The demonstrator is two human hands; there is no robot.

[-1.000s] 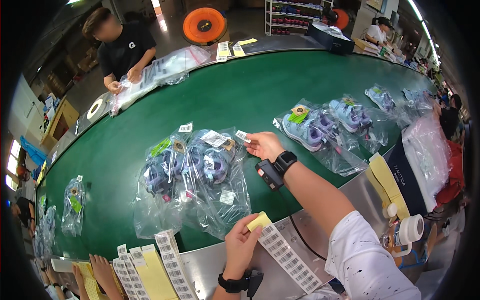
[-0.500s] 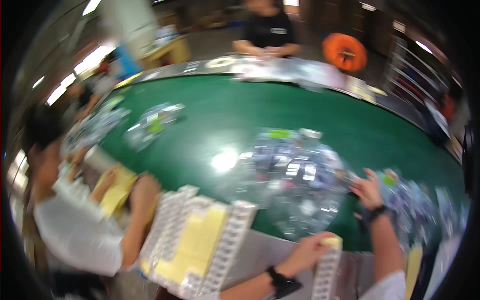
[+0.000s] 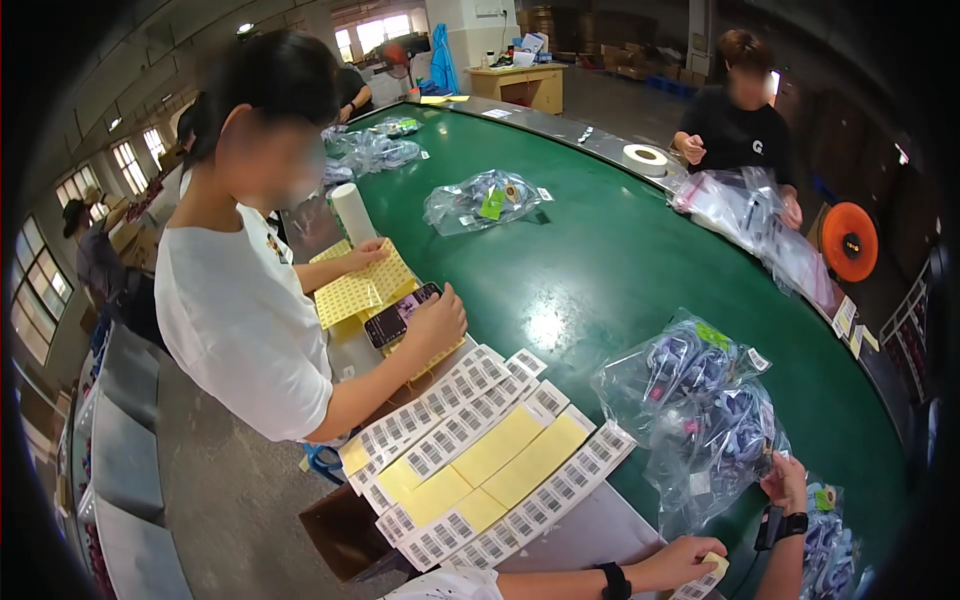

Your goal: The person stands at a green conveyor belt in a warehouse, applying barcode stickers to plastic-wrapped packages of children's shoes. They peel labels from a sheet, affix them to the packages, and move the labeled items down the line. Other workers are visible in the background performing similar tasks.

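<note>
My left hand (image 3: 682, 566), with a black band at the wrist, pinches a strip of white barcode labels (image 3: 703, 583) that shows a yellowish backing at its top. Farther right, my right hand (image 3: 786, 482), wearing a dark watch, has its fingers closed at the edge of a clear plastic bag (image 3: 672, 462). Bluish-purple goods show inside this bag; their exact kind is hard to make out. Touching it on the far side is another such bag (image 3: 690, 362) with a bright green tag. More bagged purple goods (image 3: 825, 545) lie just right of my right wrist.
Barcode label sheets (image 3: 510, 450) with yellow backing overlap along the near table edge. To the left, a person in a white shirt (image 3: 240, 310) holds yellow sheets and a phone (image 3: 400, 315). Another bag (image 3: 485, 203) lies on the green tabletop (image 3: 480, 270). Across stands a person in black (image 3: 735, 130).
The view has swung left and become sharp, so the neighbour and sheets show more fully. My left hand still holds the label strip; my right hand is now at the bag's edge.
</note>
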